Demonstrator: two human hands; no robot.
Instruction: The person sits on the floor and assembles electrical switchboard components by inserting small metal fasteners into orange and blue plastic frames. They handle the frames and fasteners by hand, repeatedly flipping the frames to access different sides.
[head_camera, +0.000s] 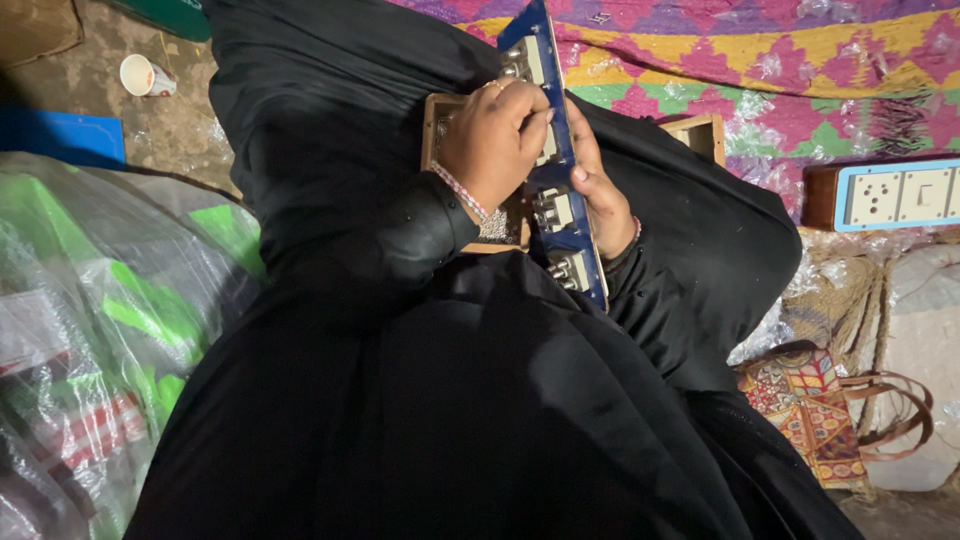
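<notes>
On the lap, over black cloth, is where it's all happening in the head view. The blue switch plate (560, 190) stands on edge, tilted, and the right hand (600, 190) has it pinched from behind, thumb on the front face, so that's a firm hold on the plate. The left hand (495, 140) is curled over the switch modules (556, 212) on the plate's back, fingertips pressing on one near the middle; I can't tell if it's actually gripping anything or just pushing.

Progress-wise, my read: several modules already sit in the plate above and below the fingers, so the fitting looks mostly done. The wooden box (470, 170) right behind the left hand is still open, plate not seated on it.

Surroundings: right of the grip there's another wooden box (700, 135) and, further out, a finished switchboard (890, 195) with a pale blue face. Beyond the hands lies a colourful zigzag mat (800, 60) under plastic. Off to the left, clear plastic bags (100, 320), a paper cup (145, 76) on a dirt floor. Dim room, low light.
</notes>
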